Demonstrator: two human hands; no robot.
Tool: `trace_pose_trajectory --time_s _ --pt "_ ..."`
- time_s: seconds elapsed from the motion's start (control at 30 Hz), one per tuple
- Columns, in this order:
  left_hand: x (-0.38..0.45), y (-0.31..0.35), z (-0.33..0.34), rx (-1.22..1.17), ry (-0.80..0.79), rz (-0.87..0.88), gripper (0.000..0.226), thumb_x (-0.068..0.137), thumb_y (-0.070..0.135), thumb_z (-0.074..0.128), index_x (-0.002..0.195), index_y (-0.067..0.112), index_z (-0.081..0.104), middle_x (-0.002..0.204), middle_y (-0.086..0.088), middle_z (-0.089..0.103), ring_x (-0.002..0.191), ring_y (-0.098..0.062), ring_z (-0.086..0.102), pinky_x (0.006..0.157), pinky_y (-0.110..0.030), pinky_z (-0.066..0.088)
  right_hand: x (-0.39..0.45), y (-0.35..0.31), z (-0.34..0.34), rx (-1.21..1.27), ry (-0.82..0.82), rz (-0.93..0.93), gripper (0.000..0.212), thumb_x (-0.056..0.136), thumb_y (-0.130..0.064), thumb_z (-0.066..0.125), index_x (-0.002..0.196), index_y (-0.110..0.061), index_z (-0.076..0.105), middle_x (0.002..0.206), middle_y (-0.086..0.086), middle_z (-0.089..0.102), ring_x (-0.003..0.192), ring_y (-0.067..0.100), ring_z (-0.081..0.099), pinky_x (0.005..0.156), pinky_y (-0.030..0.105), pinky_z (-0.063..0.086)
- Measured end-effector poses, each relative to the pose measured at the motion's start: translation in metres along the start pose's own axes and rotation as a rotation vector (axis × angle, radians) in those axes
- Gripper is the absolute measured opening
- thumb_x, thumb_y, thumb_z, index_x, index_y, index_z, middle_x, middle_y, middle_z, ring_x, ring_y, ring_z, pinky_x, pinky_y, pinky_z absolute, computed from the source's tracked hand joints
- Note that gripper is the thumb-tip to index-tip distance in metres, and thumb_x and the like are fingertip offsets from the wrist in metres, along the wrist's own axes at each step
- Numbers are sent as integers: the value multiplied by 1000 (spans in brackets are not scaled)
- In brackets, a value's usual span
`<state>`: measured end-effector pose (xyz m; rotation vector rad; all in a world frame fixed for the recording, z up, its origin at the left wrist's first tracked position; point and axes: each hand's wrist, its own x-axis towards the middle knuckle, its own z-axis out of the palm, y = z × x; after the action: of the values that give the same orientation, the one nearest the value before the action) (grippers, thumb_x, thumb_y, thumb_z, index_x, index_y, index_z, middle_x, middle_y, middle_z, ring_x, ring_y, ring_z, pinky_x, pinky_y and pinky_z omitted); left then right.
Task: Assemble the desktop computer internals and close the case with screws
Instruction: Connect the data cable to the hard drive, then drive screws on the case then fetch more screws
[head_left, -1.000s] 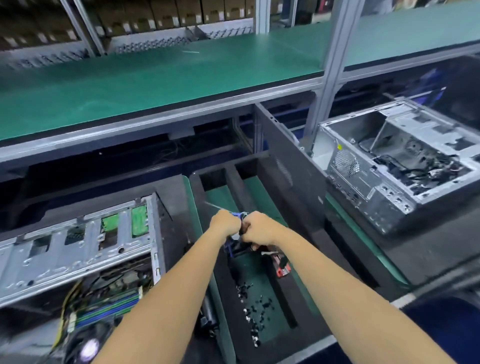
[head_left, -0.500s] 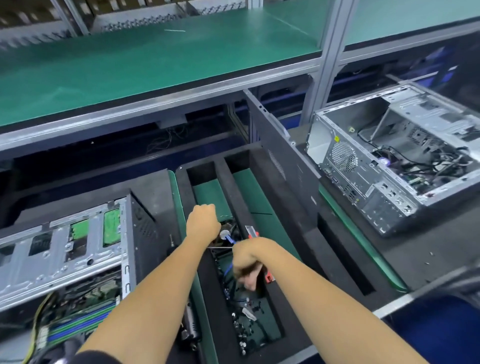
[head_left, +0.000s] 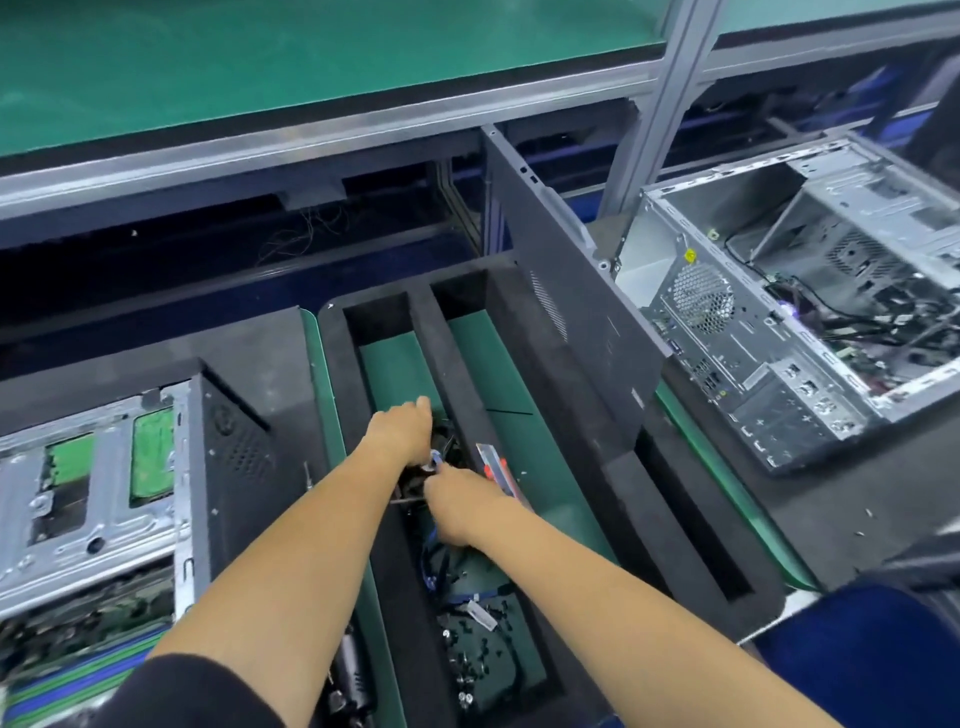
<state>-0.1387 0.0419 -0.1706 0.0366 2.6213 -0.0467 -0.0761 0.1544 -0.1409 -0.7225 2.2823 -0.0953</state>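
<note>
1. Both hands are held inside the left compartment of a black foam tray (head_left: 467, 374).
2. The left hand (head_left: 400, 431) is curled palm-down over a dark bundle of cables (head_left: 447, 452); whether it is gripped cannot be told.
3. The right hand (head_left: 460, 506) is clenched on blue cables (head_left: 434, 564).
4. Loose screws (head_left: 480, 642) are scattered at the compartment's near end.
5. An open computer case (head_left: 93, 483) is seen at the left, another open case (head_left: 810, 312) at the right.
6. A dark side panel (head_left: 566, 291) is leaned upright between the tray and the right case.

No text, label, brand or number legible, yellow sticker (head_left: 690, 255) on right case (head_left: 737, 332) too small to be read
</note>
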Motion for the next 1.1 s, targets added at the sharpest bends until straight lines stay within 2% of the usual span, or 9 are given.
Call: trace_pose_trajectory --time_s 0.1,0.2,0.3,0.43,0.53,0.6,0.7,0.97,1.1 --pt "4 0 -2 -7 -82 -3 60 82 40 71 122 9 40 124 -10 57 112 -30 57 81 -36 38 8 1 -3 -77 -276 -1 12 93 -4 62 101 5 59 103 13 67 77 27 70 42 22 47" --pt "7 3 -1 79 -179 0 84 67 54 79 126 13 35 129 -4 53 120 -26 52 95 -39 33 17 2 0 -36 -488 65 40 96 -9 61 128 12 47 128 20 64 67 26 66 74 38 57" --pt "8 8 4 185 -184 28 111 66 52 81 146 11 17 139 -6 44 127 -27 46 105 -43 27 20 2 2 15 -480 92 65 96 -10 61 147 11 24 130 20 61 71 28 63 86 44 56" --pt "7 14 7 284 -107 90 85 71 34 77 138 9 31 129 -8 49 118 -27 52 100 -41 31 20 3 -1 46 -563 88 55 97 -9 60 143 11 35 140 23 53 74 27 66 94 44 55" --pt "8 9 2 241 -71 108 62 70 24 73 122 11 41 121 -7 55 110 -27 56 90 -39 37 18 7 -1 116 -652 106 51 99 -9 59 142 10 39 145 24 48 112 32 66 103 45 49" --pt "6 4 -5 164 -84 115 63 68 22 74 121 11 41 117 -6 55 105 -28 58 80 -36 41 18 9 2 138 -661 116 47 99 -9 57 140 10 42 145 23 48 120 32 62 104 46 49" --pt "0 -1 -13 54 -35 126 58 70 18 75 118 9 43 115 -8 52 101 -30 59 70 -34 45 18 9 5 131 -667 141 36 100 -9 54 128 14 52 141 26 52 121 35 61 104 45 49" --pt "-19 -13 -58 -16 54 115 43 69 14 74 102 11 46 105 -5 47 94 -29 57 67 -35 44 14 3 4 216 -566 192 41 100 -10 55 132 15 47 147 28 44 113 36 65 94 40 53" --pt "-30 -14 -72 -44 34 83 44 67 16 71 99 11 41 93 -6 53 80 -27 53 61 -34 42 -2 -2 -4 176 -451 103 21 95 -8 65 97 13 62 124 21 64 98 35 71 87 41 57"
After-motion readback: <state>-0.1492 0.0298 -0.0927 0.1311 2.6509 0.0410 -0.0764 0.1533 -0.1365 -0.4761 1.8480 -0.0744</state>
